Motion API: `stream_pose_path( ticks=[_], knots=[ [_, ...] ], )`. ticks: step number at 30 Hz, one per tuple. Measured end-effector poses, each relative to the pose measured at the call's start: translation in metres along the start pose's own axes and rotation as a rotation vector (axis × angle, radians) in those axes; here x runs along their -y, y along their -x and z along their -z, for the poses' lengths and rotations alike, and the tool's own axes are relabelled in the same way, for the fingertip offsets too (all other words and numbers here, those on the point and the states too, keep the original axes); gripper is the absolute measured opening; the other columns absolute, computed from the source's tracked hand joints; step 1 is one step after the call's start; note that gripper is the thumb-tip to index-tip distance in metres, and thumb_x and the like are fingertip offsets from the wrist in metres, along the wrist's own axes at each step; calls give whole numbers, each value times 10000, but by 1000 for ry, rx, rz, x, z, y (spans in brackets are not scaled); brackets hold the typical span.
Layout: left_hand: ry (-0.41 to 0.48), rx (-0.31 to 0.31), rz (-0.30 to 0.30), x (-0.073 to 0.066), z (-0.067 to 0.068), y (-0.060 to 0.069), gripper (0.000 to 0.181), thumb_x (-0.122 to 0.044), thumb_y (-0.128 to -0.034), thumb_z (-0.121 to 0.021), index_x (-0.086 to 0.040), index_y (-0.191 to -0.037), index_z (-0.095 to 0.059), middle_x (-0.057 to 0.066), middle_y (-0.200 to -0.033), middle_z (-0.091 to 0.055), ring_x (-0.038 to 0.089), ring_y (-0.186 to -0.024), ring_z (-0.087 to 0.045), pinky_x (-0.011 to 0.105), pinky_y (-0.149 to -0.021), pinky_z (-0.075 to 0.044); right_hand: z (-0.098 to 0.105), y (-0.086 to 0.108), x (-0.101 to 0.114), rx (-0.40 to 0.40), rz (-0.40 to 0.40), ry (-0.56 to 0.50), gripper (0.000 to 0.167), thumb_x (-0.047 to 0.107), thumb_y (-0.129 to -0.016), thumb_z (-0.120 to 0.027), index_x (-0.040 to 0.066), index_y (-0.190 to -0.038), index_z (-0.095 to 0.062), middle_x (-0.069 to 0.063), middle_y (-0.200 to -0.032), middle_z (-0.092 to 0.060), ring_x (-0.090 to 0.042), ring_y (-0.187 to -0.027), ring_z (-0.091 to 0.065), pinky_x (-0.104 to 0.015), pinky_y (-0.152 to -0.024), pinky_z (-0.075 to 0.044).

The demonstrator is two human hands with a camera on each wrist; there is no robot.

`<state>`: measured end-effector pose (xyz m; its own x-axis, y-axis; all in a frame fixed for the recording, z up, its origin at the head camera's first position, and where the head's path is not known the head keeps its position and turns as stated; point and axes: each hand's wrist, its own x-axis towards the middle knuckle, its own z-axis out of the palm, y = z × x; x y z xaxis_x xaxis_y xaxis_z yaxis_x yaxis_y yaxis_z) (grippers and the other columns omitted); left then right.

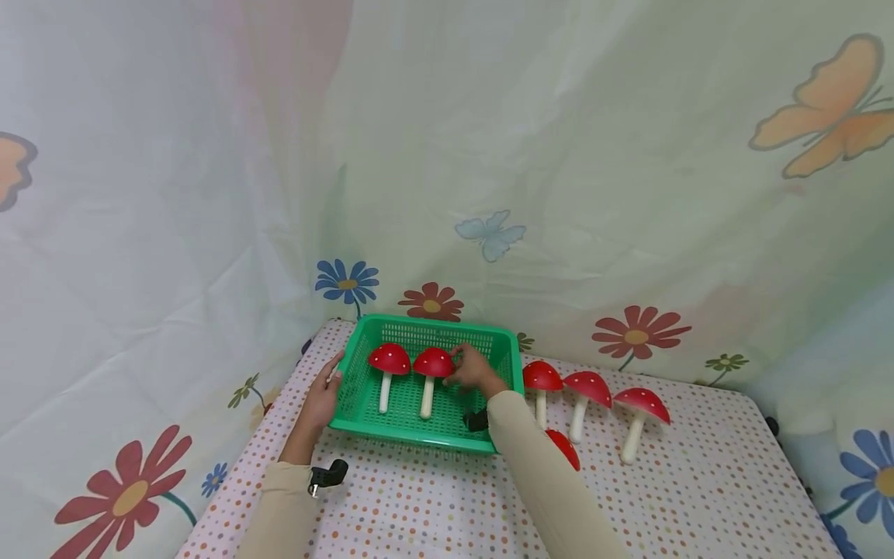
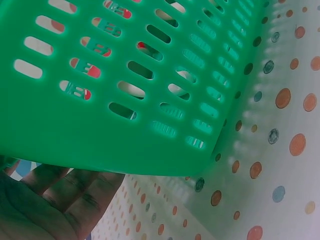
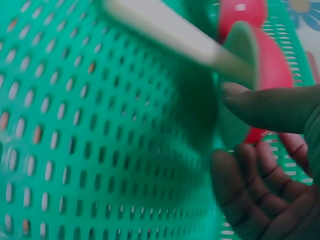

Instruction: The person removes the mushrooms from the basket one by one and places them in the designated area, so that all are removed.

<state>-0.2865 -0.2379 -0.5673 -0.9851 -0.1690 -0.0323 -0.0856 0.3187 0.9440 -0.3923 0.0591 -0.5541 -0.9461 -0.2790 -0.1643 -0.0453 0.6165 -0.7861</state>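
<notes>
The basket [image 1: 419, 439] sits at the far left corner of the tabletop [image 1: 726, 473]. In it, side by side, lie a left mushroom [image 1: 387, 365] and a right mushroom [image 1: 431, 366]. The left hand [image 1: 323, 397] is at the basket's left side; the right hand [image 1: 473, 369], inside, is at the right mushroom's cap. Right of the basket, along the far edge, come a first [image 1: 542, 377], second [image 1: 588, 387] and third loose mushroom [image 1: 641, 402]; a fourth [image 1: 564, 449], partly behind the right sleeve [image 1: 552, 473], lies nearer the front edge.

Dotted tabletop [image 1: 726, 458] (pinkish white) under green basket [image 1: 419, 439] and four red-capped mushrooms [image 1: 589, 387].
</notes>
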Motion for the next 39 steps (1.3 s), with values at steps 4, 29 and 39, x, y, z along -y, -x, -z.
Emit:
stream_pose_path(
  ticks=[4,29,39],
  knots=[
    [-1,1,6,-1,0,0,471,-265,-1092,-324,-283,-1562,-285,161,-1644,-176,432,-1480,-206,644,-1153,-225,-3,-2,0,-85,69,118,476,15,-791,-792,44,-1198,-546,-145,-1061,-647,-236,-873,-608,-326,-616,-555],
    [-9,-9,3,-1,2,-1,469,-288,-1091,-328,-317,-1557,-283,150,-1641,-197,437,-1467,-245,658,-1137,-243,-1,3,8,-325,240,226,113,189,-923,-697,87,-957,-730,-67,-926,-721,-103,-572,-541,-259,-534,-439],
    [14,-5,6,1,-1,1,468,-262,-1092,-324,-293,-1558,-289,136,-1650,-173,427,-1483,-208,646,-1158,-215,8,14,16,-434,269,145,121,155,-922,-677,53,-962,-728,-102,-924,-723,-121,-576,-532,-267,-524,-416]
  ],
)
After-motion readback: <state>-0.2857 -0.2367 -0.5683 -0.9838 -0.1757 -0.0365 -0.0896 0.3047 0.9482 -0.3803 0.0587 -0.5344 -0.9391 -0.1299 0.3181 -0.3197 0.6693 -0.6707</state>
